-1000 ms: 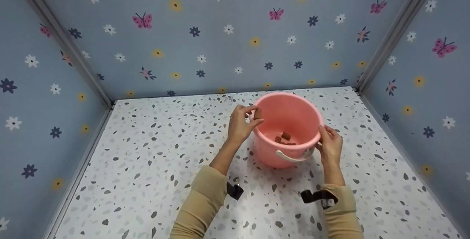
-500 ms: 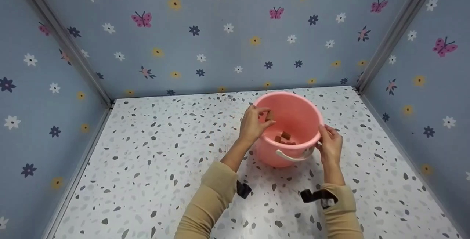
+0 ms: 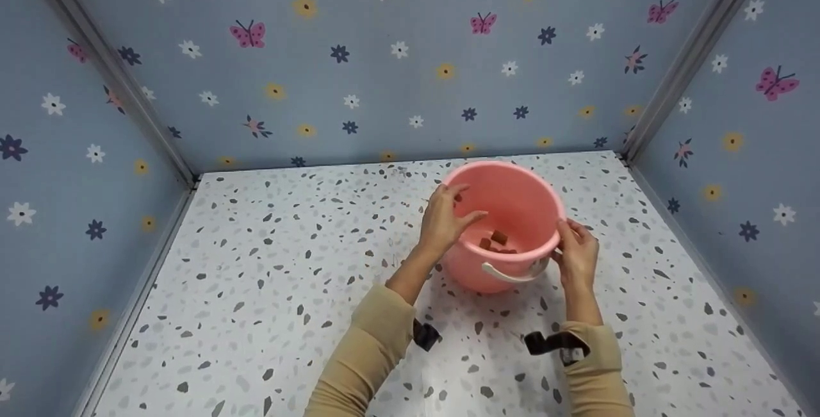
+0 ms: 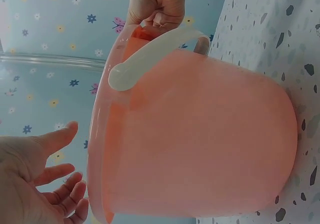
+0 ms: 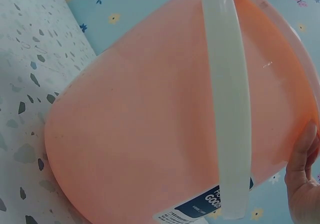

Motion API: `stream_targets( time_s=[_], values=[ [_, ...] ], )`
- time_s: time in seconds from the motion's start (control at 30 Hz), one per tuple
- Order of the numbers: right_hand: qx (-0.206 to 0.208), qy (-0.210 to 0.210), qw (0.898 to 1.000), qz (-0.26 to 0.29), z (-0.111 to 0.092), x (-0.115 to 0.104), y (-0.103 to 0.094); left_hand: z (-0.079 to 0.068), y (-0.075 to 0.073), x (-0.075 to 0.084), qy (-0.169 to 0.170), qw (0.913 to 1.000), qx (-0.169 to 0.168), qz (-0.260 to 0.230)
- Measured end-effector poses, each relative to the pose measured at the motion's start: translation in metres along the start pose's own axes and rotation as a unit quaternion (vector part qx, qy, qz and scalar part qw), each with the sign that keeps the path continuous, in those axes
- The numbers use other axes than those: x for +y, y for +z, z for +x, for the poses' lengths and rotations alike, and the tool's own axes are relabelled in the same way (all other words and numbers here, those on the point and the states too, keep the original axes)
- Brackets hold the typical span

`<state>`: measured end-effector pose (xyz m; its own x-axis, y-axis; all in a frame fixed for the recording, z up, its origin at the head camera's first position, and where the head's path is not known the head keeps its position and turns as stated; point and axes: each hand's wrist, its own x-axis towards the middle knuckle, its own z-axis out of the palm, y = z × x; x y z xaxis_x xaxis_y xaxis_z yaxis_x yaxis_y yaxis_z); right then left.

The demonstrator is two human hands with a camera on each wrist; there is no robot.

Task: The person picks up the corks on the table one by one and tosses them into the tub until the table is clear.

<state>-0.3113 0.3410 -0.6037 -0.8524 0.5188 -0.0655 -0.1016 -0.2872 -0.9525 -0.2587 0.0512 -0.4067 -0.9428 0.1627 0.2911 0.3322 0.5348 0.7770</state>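
Observation:
A pink bucket (image 3: 474,269) stands tilted slightly toward me on the speckled surface, its white handle (image 3: 509,274) hanging down at the front. Several small brown blocks (image 3: 499,237) lie on the bucket's bottom. My left hand (image 3: 441,221) hovers over the bucket's left rim, thumb and fingers spread apart with nothing between them; the left wrist view shows the same loose fingers (image 4: 59,191) beside the rim. On the opposite side, my right hand (image 3: 578,253) grips the rim, thumb on one face and fingers curled behind it.
A white speckled tabletop (image 3: 275,289) carries the bucket. Blue flowered panels (image 3: 384,52) close off the back and both sides. The bucket stands near the back panel, right of centre. A printed label (image 5: 200,204) sits on its outside.
My left hand has moved right over the bucket with a brown block, then its fingers have parted and the block has left them. My right hand keeps its hold on the rim.

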Motion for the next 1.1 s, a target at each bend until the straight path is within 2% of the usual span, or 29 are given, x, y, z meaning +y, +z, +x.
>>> stream_targets(
  time_s=[0.07,0.2,0.27,0.3,0.37,0.47,0.5,0.53,0.57,0.73,0.77,0.8,0.83,0.9,1.07,1.1],
  values=[
    [-0.007,0.006,1.0,0.0,-0.01,-0.011,0.003,-0.001,-0.001,0.0,0.01,0.9999,0.008,-0.006],
    [-0.014,0.04,0.999,0.005,-0.049,-0.054,0.021,-0.003,-0.004,-0.001,0.026,0.9993,0.021,-0.018],
    [-0.011,0.046,0.999,0.006,-0.061,-0.068,0.028,-0.003,-0.006,-0.002,0.03,0.999,0.024,-0.023],
    [-0.009,0.047,0.999,0.001,-0.062,-0.068,0.028,-0.003,-0.007,-0.003,0.031,0.9988,0.026,-0.026],
    [0.0,0.034,0.999,-0.012,-0.046,-0.051,0.022,-0.004,-0.008,-0.006,0.034,0.9984,0.032,-0.034],
    [0.004,0.013,1.0,0.004,-0.014,-0.015,0.007,-0.004,-0.012,-0.011,0.037,0.9974,0.042,-0.045],
    [0.0,0.016,1.0,0.009,-0.007,-0.009,0.003,-0.005,-0.013,-0.013,0.036,0.9972,0.045,-0.047],
    [-0.001,0.019,1.0,0.008,-0.013,-0.015,0.006,-0.005,-0.014,-0.015,0.036,0.9969,0.049,-0.049],
    [-0.014,0.021,0.999,0.032,-0.015,-0.019,0.007,-0.005,-0.015,-0.017,0.038,0.9967,0.053,-0.048],
    [-0.004,0.042,0.999,-0.007,-0.101,-0.107,0.05,-0.007,-0.02,-0.027,0.049,0.9944,0.072,-0.06],
    [-0.002,0.034,0.999,-0.009,-0.106,-0.111,0.053,-0.007,-0.021,-0.03,0.052,0.9941,0.074,-0.06],
    [0.011,0.039,0.999,-0.037,-0.117,-0.122,0.059,-0.007,-0.021,-0.031,0.053,0.9939,0.075,-0.061],
    [0.006,0.038,0.999,-0.032,-0.113,-0.118,0.056,-0.008,-0.022,-0.033,0.054,0.9936,0.077,-0.062],
    [-0.006,0.037,0.999,-0.018,-0.091,-0.097,0.044,-0.009,-0.024,-0.037,0.051,0.9937,0.081,-0.059],
    [-0.022,0.011,1.0,-0.016,-0.022,-0.025,0.008,-0.013,-0.029,-0.048,0.052,0.9935,0.087,-0.051],
    [-0.029,0.019,0.999,-0.012,-0.018,-0.025,0.005,-0.013,-0.029,-0.05,0.053,0.9935,0.088,-0.049]
  ],
)
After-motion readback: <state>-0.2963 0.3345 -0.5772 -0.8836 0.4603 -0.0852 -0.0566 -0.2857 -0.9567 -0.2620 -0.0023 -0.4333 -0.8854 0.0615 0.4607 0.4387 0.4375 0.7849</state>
